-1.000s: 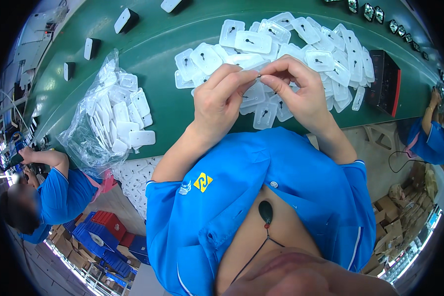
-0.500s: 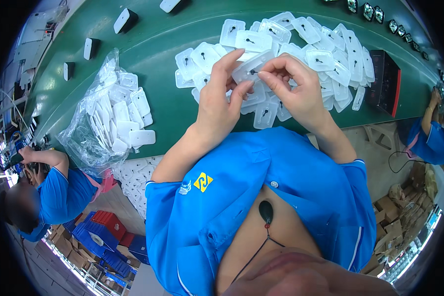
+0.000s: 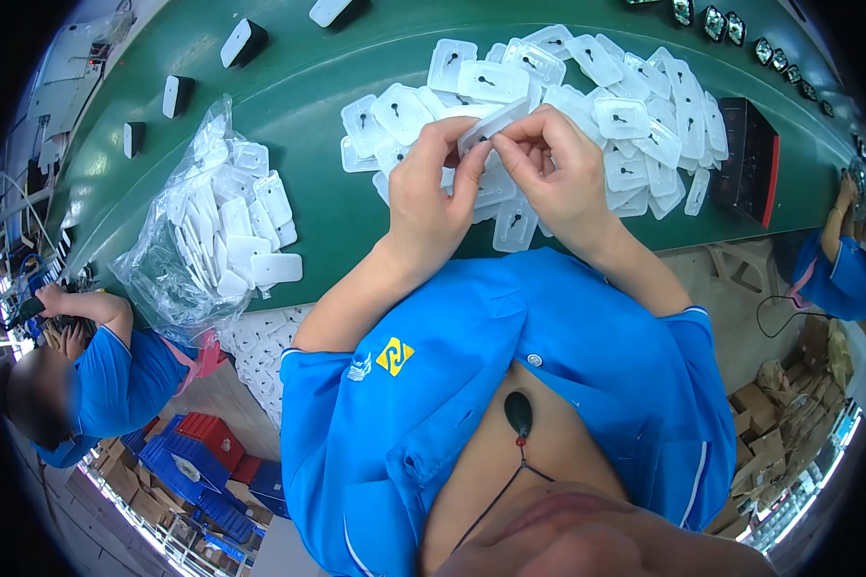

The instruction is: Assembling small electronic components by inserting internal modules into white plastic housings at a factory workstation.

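Note:
My left hand (image 3: 435, 183) pinches a translucent white plastic plate (image 3: 502, 117) with rounded corners between thumb and fingers, tilted above the table. My right hand (image 3: 558, 168) is closed, thumb and forefinger pressed together at the plate's near side. A small black part (image 3: 491, 138) barely shows at those fingertips, mostly hidden. Beneath and behind both hands spreads a heap of similar plates (image 3: 621, 118), many carrying a black keyhole-shaped piece in the middle.
On the green table (image 3: 327, 226), a clear plastic bag (image 3: 178, 279) holds loose white plates (image 3: 277, 268) at left. A black box (image 3: 749, 159) with a red edge stands right of the heap. Black-and-white blocks (image 3: 244, 42) line the far left. Co-workers (image 3: 115, 370) sit at both sides.
The plate has tipped more edge-on between my hands. My right fingertips have shifted slightly left and now cover most of the black part at its middle.

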A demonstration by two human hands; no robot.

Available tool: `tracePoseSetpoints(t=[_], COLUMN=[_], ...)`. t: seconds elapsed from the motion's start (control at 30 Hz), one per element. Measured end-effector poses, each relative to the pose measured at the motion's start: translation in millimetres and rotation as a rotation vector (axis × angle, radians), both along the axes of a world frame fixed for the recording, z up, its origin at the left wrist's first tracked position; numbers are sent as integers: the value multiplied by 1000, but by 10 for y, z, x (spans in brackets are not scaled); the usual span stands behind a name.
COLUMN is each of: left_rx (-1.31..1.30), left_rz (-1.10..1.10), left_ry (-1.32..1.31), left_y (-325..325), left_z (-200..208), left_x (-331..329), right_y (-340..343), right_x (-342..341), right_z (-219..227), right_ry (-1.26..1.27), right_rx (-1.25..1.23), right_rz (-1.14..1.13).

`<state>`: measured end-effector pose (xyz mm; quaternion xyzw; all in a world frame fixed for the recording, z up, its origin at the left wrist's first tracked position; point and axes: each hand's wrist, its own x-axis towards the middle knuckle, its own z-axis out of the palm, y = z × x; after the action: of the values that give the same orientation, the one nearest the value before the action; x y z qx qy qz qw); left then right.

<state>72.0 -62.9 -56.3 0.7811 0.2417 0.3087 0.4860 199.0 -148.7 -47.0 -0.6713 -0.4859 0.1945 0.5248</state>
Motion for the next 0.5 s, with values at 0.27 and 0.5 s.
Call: tracePoseSetpoints(t=[0.27,0.5], left_rx=[-274,-134], left_rz=[-10,-65], left_ry=[-20,-8], left_y=[34,36], left_z=[75,65], left_x=[-46,-30], right_y=[5,-39], right_x=[151,283], right_z=[-22,72], right_ry=[-130,44], right_rx=[166,-105], right_rz=[-108,113])
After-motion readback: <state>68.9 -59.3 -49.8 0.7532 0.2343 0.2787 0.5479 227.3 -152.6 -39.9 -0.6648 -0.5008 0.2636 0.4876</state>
